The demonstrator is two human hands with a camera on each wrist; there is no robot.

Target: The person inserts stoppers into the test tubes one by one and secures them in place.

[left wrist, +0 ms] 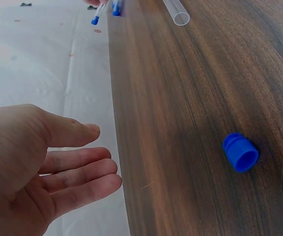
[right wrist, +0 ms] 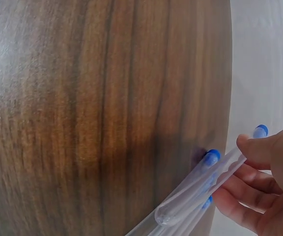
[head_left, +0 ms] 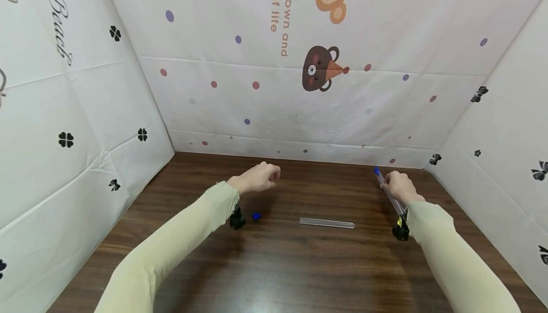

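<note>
My right hand (head_left: 400, 187) pinches a clear test tube (right wrist: 205, 186) with a blue cap between thumb and fingers at its capped end. Beneath it, more clear tubes with blue caps lie on the table, one cap (right wrist: 212, 156) showing beside the held tube. My left hand (left wrist: 68, 167) hovers over the table with nothing in it, thumb apart from the loosely bent fingers. Nearest to it, a loose blue cap (left wrist: 241, 152) lies on its side, its hollow end showing. An uncapped clear test tube (head_left: 327, 222) lies crosswise between the hands, its open mouth toward the left.
The dark wooden table (head_left: 274, 265) meets a white patterned cloth wall (head_left: 257, 103) at the back, with similar cloth on the left and right sides. A black wrist camera (head_left: 237, 219) is on the left wrist and another (head_left: 400, 231) on the right.
</note>
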